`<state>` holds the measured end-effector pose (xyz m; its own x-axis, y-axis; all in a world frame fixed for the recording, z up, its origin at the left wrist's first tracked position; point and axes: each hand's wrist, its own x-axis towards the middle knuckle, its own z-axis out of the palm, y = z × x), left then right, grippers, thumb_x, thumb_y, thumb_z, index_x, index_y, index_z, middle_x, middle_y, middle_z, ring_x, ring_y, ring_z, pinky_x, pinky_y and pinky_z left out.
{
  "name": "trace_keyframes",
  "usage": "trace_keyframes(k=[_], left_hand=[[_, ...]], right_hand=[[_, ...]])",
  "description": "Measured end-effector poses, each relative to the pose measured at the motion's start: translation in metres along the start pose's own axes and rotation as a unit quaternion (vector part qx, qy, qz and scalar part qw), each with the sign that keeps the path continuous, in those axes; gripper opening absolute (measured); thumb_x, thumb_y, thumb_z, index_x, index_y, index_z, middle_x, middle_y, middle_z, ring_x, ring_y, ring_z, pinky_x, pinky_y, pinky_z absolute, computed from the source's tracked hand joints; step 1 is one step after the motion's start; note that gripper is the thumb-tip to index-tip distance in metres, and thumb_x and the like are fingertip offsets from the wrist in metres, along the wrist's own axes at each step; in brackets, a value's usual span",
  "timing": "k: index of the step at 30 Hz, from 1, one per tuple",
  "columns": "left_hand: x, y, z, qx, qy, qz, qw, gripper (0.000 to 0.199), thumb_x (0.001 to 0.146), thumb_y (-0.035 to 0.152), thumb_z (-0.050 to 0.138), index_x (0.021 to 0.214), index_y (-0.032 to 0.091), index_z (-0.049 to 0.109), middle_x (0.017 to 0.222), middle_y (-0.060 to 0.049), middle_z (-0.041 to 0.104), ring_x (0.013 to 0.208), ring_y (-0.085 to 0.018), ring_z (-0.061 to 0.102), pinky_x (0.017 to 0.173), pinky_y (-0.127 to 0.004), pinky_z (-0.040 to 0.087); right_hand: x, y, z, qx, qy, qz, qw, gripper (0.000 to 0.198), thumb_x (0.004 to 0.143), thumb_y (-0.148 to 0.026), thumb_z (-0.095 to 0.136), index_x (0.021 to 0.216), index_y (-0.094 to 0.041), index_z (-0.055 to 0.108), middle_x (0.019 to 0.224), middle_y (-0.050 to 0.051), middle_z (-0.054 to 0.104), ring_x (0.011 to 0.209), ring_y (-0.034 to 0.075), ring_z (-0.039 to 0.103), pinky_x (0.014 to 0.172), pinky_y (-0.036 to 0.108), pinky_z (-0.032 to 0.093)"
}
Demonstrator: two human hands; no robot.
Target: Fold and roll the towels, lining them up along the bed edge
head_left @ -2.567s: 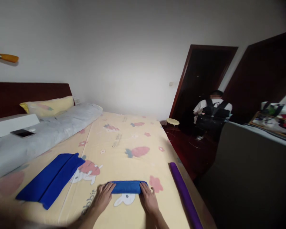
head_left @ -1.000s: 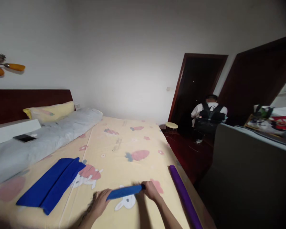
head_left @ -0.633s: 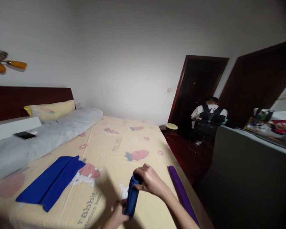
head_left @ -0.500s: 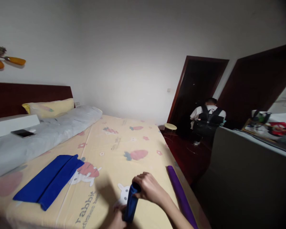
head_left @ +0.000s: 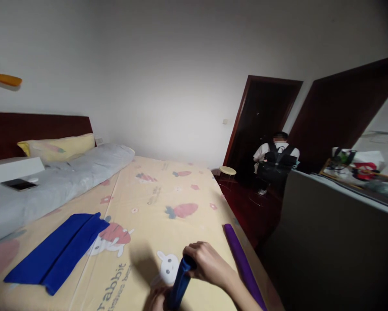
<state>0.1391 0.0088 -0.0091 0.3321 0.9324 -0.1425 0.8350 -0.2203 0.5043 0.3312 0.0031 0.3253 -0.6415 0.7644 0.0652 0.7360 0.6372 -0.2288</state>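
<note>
A dark blue tube-shaped roll (head_left: 180, 286) stands tilted over the bed's near edge, its hollow upper end facing me. My right hand (head_left: 207, 261) is closed around that upper end, fingers curled over the rim. Lower down, my left hand (head_left: 158, 299) grips the roll near its bottom, partly cut off by the frame edge. A purple roll (head_left: 241, 259) lies lengthwise on the bed just right of my right forearm. To the left, a flat folded blue cloth (head_left: 59, 248) rests on the sheet, apart from both hands.
The bed (head_left: 155, 233) has a cream sheet with rabbit and radish prints. A long grey wrapped bundle (head_left: 83, 172), a phone (head_left: 19, 184) and a yellow pillow (head_left: 61, 147) lie toward the headboard. A person (head_left: 278, 160) sits by the door, near a stool (head_left: 227, 171). A dark cabinet (head_left: 329, 233) stands right.
Both hands have lowered slightly with the blue roll, which leans a little more to the right. The view has turned slightly right. The blue cloth and purple roll stay in place.
</note>
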Motion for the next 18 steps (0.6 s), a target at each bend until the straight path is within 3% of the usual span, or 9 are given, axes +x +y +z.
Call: trace_keyframes(k=[5, 13, 18], left_hand=[[-0.003, -0.003, 0.003, 0.003, -0.016, -0.007, 1.0, 0.093, 0.06, 0.038, 0.073, 0.145, 0.029, 0.038, 0.149, -0.006, 0.047, 0.136, -0.035, 0.04, 0.114, -0.048, 0.032], [-0.013, -0.004, 0.002, 0.002, 0.01, 0.033, 0.999, 0.082, 0.064, 0.031, 0.066, 0.142, 0.035, 0.042, 0.144, -0.001, 0.052, 0.131, -0.032, 0.045, 0.112, -0.045, 0.036], [-0.013, -0.005, 0.002, 0.002, 0.023, 0.043, 0.999, 0.075, 0.066, 0.032, 0.065, 0.139, 0.035, 0.046, 0.14, -0.001, 0.057, 0.129, -0.032, 0.047, 0.111, -0.046, 0.039]], right_hand=[[-0.03, 0.024, -0.032, 0.006, 0.035, 0.079, 0.996, 0.012, 0.076, -0.029, 0.067, 0.085, -0.025, 0.06, 0.08, -0.002, 0.063, 0.074, 0.015, 0.057, 0.067, 0.026, 0.034], [-0.062, 0.08, -0.021, -0.007, 0.017, 0.174, 0.985, 0.015, 0.072, -0.025, 0.07, 0.084, -0.027, 0.062, 0.081, -0.002, 0.066, 0.073, 0.016, 0.06, 0.063, 0.026, 0.034], [-0.065, 0.123, -0.067, -0.033, 0.07, 0.23, 0.97, 0.017, 0.076, -0.027, 0.066, 0.093, -0.026, 0.064, 0.087, 0.001, 0.07, 0.077, 0.017, 0.064, 0.067, 0.026, 0.038]])
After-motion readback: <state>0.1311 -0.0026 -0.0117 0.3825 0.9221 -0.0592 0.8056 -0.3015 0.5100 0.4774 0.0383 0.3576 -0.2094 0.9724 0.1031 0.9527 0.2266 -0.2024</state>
